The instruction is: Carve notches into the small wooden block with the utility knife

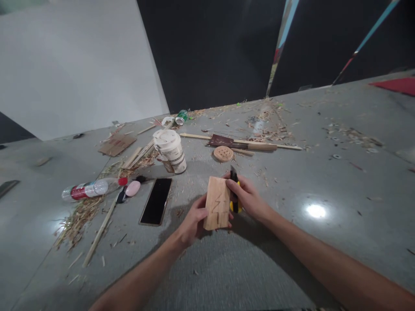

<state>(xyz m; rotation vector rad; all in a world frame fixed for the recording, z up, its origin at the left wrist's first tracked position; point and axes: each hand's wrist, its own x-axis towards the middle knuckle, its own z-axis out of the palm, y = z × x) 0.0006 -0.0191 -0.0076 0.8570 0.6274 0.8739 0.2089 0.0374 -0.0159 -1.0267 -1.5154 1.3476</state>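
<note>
One block (216, 201) between left grip (193, 219), right grip (251, 198)

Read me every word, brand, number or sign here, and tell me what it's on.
No text is readable.
White lidded container: printing too small and blurred.
Plastic bottle: red label, lettering illegible.
Green can: too small and blurred.
Wooden block: dark zigzag lines, no letters I can make out.

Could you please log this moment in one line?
Left hand: holds pale rectangular wooden block | Right hand: holds yellow and black utility knife, touching block | Nearby: black rectangular phone
</note>
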